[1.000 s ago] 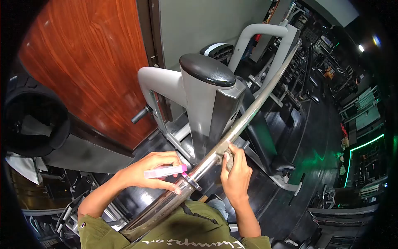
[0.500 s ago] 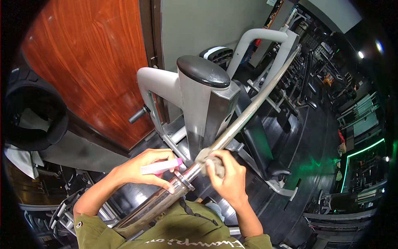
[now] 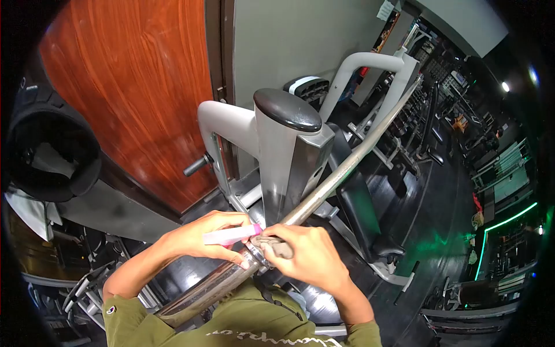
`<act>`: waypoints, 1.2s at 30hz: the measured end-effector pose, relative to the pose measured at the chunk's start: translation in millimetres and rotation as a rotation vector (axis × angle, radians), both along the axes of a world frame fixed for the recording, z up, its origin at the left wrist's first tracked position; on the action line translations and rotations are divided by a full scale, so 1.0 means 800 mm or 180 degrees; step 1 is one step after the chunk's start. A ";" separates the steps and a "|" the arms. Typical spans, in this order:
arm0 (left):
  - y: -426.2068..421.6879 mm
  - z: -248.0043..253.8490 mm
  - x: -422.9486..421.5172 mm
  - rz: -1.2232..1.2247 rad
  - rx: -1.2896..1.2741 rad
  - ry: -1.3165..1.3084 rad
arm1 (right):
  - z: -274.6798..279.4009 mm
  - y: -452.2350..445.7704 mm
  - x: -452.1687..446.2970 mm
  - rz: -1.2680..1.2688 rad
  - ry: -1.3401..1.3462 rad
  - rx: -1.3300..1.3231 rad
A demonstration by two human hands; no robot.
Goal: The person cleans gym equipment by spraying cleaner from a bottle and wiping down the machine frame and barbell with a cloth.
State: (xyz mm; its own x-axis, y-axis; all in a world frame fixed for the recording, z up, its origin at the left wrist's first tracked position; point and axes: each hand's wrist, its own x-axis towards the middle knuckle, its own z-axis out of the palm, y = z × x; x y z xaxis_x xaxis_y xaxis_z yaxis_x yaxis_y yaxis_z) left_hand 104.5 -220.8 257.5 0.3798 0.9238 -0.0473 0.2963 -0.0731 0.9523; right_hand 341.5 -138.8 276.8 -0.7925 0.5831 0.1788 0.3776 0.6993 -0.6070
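While my right hand (image 3: 315, 257) pinched the grey cloth (image 3: 281, 248) at the collar (image 3: 256, 254), the metal bar (image 3: 347, 166) slanted away from my body, up and to the right.

The cloth lay just off my right fingertips, crumpled, soft and matte against the bar's round, shiny shaft, my fingers curled closed on it; that hand was nearer the shaft, my left hand (image 3: 196, 236) nearer the thick, scuffed, smooth sleeve (image 3: 211, 289). My left was half open, its thumb against the sleeve, holding what was probably a translucent plastic bottle (image 3: 226, 236) with a pink end, set crosswise to the bar. Beyond stood a grey metal post (image 3: 280, 168) with a glossy black oval cap (image 3: 288, 109).
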 end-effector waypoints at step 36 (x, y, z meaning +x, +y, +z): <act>0.099 0.066 0.009 0.1093 0.2493 0.0479 | 0.081 0.066 0.029 -0.0518 0.1515 0.1206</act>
State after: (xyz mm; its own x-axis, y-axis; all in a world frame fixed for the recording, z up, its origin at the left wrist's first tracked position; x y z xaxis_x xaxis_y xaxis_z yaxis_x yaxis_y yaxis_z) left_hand 111.7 -141.7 310.1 0.1147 0.7737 0.6231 0.5410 -0.5747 0.6140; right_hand 364.6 -86.3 341.8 -0.4816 0.5166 0.7079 0.2470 0.8550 -0.4560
